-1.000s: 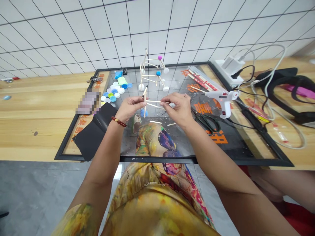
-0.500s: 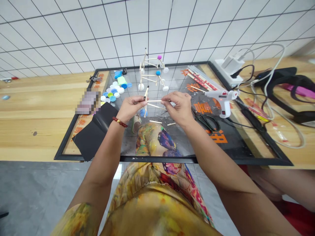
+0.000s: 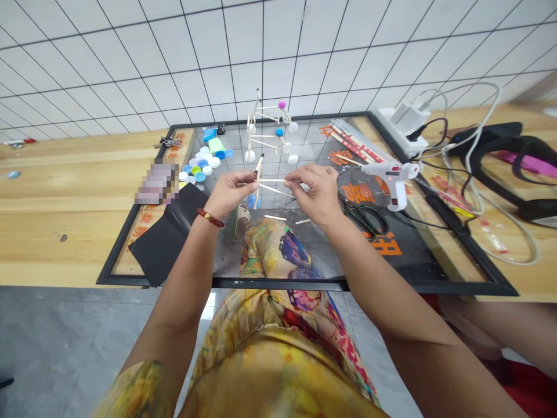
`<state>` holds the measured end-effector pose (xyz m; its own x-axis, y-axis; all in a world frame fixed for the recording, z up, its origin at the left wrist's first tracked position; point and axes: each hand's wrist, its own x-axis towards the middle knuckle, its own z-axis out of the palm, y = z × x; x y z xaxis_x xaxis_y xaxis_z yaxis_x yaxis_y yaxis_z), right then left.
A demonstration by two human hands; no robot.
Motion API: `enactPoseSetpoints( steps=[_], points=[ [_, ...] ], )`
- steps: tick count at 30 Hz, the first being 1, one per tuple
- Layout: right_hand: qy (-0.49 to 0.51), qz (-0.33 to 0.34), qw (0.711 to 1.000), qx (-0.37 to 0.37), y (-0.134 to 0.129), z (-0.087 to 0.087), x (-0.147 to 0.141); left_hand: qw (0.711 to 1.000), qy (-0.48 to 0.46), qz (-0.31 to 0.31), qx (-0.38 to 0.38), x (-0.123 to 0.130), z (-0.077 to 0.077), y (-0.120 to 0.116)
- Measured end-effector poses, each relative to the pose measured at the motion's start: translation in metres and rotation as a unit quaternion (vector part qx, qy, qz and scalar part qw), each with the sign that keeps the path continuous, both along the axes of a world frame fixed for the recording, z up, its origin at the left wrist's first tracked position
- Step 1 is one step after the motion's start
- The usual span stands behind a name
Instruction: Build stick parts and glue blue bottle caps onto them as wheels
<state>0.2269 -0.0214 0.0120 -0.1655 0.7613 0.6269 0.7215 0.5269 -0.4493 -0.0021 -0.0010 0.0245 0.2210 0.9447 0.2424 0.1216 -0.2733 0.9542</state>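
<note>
My left hand (image 3: pixel 231 195) has thumb and fingers pinched on a small frame of thin wooden sticks (image 3: pixel 272 187). One dark-tipped stick of the frame points up beside my fingertips. At its other side, my right hand (image 3: pixel 314 189) pinches the stick ends between thumb and forefinger. Both hands are above the glossy board (image 3: pixel 278 255). Farther back stands a stick model (image 3: pixel 265 108) with white round wheels and a purple piece. A similar shape with a blue piece shows below it; I cannot tell if it is a reflection.
Bottle caps (image 3: pixel 201 165) and a black sheet (image 3: pixel 163 238) lie at left. On the right are a white glue gun (image 3: pixel 394 177), dark-handled scissors (image 3: pixel 369 222), striped sticks (image 3: pixel 357 142) and a power strip (image 3: pixel 402 136) with cables. Loose short sticks (image 3: pixel 275 217) lie near my hands.
Both hands keep hold of the stick frame. My left hand has shifted very slightly left; otherwise the view has only moved a little.
</note>
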Motion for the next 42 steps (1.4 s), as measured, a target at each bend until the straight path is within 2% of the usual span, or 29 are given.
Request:
enactPoseSetpoints(
  steps=[7, 14, 26, 42],
  points=[
    [-0.001, 0.007, 1.0, 0.012, -0.0013, 0.0011, -0.0006, 0.998, 0.022, 0.034, 0.037, 0.0037, 0.0025, -0.0033],
    [0.002, 0.002, 0.999, 0.033, -0.0019, 0.0015, -0.0009, 0.999, -0.018, 0.032, -0.009, 0.0055, -0.0051, -0.0008],
    [-0.022, -0.012, 0.998, 0.054, -0.0022, 0.0007, -0.0022, 0.998, -0.048, 0.035, -0.021, 0.0071, -0.0066, -0.0014],
    [-0.009, -0.007, 1.0, 0.023, -0.0077, 0.0062, -0.0048, 0.995, -0.073, 0.047, -0.051, 0.01, -0.0042, -0.0033]
  ],
)
